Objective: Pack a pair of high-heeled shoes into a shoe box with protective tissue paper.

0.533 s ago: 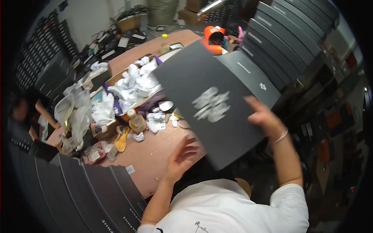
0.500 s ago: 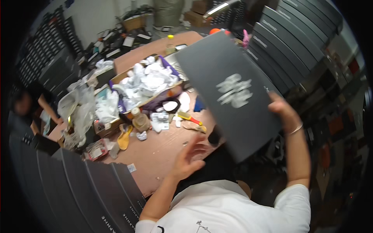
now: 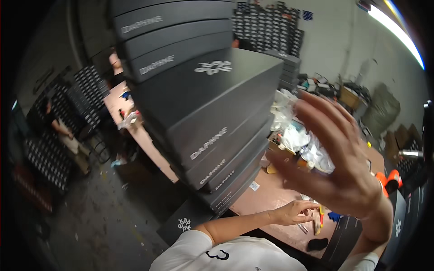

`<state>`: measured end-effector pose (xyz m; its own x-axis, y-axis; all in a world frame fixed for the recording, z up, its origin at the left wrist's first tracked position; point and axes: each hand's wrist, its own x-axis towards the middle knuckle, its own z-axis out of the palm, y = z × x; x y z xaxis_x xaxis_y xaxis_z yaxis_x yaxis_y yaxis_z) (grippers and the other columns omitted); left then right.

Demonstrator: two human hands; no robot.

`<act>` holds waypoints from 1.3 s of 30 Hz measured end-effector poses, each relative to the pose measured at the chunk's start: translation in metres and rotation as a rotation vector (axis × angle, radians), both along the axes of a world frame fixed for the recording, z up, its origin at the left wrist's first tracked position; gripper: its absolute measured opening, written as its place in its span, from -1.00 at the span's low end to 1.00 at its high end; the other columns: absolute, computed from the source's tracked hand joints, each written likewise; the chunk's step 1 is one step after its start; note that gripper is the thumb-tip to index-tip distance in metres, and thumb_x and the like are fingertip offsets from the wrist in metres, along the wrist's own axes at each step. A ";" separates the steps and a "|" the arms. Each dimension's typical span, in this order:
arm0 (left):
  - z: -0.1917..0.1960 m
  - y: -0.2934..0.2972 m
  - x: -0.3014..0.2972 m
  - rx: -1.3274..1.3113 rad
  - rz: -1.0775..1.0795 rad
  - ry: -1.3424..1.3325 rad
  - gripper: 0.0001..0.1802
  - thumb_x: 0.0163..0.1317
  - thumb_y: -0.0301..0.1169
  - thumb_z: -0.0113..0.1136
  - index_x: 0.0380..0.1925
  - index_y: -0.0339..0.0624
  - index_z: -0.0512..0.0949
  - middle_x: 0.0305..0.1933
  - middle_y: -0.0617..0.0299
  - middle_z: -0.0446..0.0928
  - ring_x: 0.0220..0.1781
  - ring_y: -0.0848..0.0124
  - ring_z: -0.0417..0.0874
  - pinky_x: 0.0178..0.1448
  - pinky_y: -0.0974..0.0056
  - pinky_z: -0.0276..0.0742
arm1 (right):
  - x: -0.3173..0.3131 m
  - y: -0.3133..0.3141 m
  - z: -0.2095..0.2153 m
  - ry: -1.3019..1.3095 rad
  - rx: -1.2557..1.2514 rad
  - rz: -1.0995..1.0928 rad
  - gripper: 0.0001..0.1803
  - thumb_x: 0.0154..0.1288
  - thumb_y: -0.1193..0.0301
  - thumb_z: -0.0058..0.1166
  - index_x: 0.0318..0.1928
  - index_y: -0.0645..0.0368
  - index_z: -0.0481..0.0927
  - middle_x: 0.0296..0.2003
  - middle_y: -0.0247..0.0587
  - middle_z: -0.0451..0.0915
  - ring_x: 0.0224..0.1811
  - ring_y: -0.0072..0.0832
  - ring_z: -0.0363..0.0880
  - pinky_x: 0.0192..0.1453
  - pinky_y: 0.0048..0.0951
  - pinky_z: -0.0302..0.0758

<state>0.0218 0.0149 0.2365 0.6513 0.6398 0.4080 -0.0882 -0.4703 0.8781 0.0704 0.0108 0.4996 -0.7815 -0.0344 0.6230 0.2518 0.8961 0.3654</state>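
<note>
Topmost dark grey shoebox sits on the near stack, lower boxes beneath it, white flower-shaped mark on its lid; taller box stack right behind. Right hand is raised to the right of the stack, grip wide, fingers spread, nothing in it. Thumb is blurred beside the lower boxes; can't tell if it touches. Left hand is over the pink table, fingers loosely bent near a red-and-yellow handle; can't tell if that grip holds anything. Black oval piece lies near the table edge.
</note>
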 end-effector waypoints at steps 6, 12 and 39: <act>-0.021 -0.013 0.004 -0.004 0.050 0.109 -0.46 0.23 -0.35 0.22 0.19 -0.32 0.39 -0.05 -0.05 0.52 -0.19 0.33 0.64 -0.08 0.28 0.57 | -0.113 -0.003 -0.007 -0.190 0.573 -0.028 -0.56 0.18 0.22 0.07 0.09 -0.05 0.57 0.20 -0.31 0.41 0.23 -0.03 0.32 0.30 0.11 0.22; -0.009 -0.016 -0.005 -0.169 0.150 -0.114 -0.49 0.26 -0.29 0.24 0.16 -0.31 0.43 -0.05 0.03 0.54 -0.13 0.37 0.64 -0.02 0.30 0.56 | -0.029 0.013 -0.023 0.059 0.484 -0.128 -0.64 0.05 0.17 0.25 -0.11 -0.10 0.57 0.07 -0.23 0.41 0.09 -0.05 0.47 0.05 -0.03 0.43; -0.222 -0.001 0.002 -1.386 0.524 -0.269 -0.16 0.11 -0.16 0.42 0.22 -0.46 0.23 0.12 -0.07 0.41 0.16 0.23 0.44 0.22 0.21 0.39 | 0.205 -0.047 -0.465 1.532 -2.317 -0.518 -0.29 0.25 0.27 0.23 0.32 0.17 0.21 -0.24 -0.25 0.54 -0.31 -0.64 0.50 -0.26 -0.54 0.49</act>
<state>0.0240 0.0141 0.0146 0.2398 0.7381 -0.6307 -0.4041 0.6665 0.6264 0.2757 -0.0363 0.0347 0.0330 0.7733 -0.6332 -0.4662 -0.5485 -0.6941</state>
